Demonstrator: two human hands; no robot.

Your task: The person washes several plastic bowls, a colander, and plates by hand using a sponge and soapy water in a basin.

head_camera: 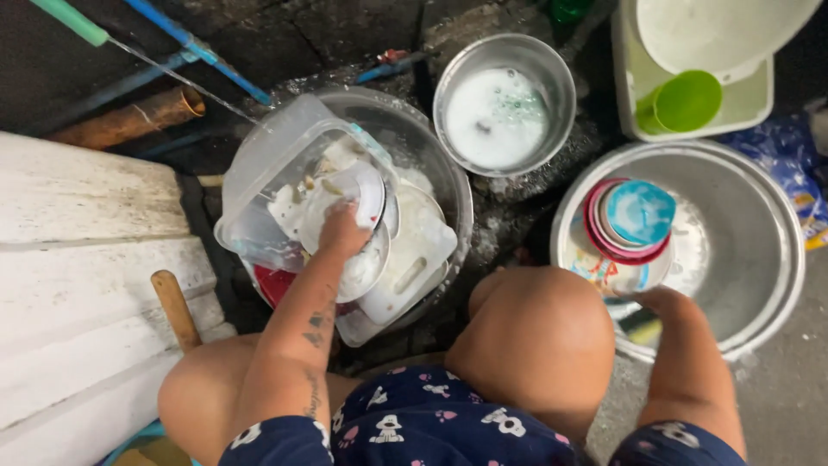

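My left hand (342, 231) grips the edge of a dirty white plate (341, 194) inside a large metal basin (435, 151) piled with soiled dishes and a clear plastic container (276, 160). My right hand (664, 302) is partly hidden behind my knee; it holds a green and yellow sponge (640, 326) at the rim of a second metal basin (759, 233). That basin holds a stack of bowls, pink and white with a blue one (638, 212) on top.
A metal pot of soapy water (503, 108) stands at the back. A pale tub (749, 102) with a green cup (686, 101) and white lid is at back right. White planks (78, 259) lie at left, pipes and a thin water stream (172, 78) behind.
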